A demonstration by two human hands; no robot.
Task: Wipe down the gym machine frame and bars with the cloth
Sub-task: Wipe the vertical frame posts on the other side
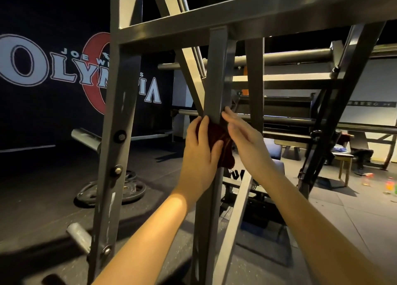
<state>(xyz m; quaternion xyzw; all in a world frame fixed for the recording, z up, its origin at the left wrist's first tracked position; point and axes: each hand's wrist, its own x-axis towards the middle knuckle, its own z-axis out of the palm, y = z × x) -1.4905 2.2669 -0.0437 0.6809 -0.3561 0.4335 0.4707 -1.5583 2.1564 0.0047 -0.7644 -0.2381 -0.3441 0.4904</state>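
Black wall banner [43, 70] with pale lettering fills the upper left. Weight plates [111, 192] lie on the floor at lower left, behind a grey frame upright [116, 134]. At centre, the left hand [200, 153] holds the dark red cloth [222, 143] against the central bar [214, 74], thumb across the cloth. Just right of it, the right hand [245, 134] has straight fingers touching the bar's edge, holding nothing.

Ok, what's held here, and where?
The left hand holds the dark red cloth, thumb over its left side, against the upright bar; the right hand holds nothing.
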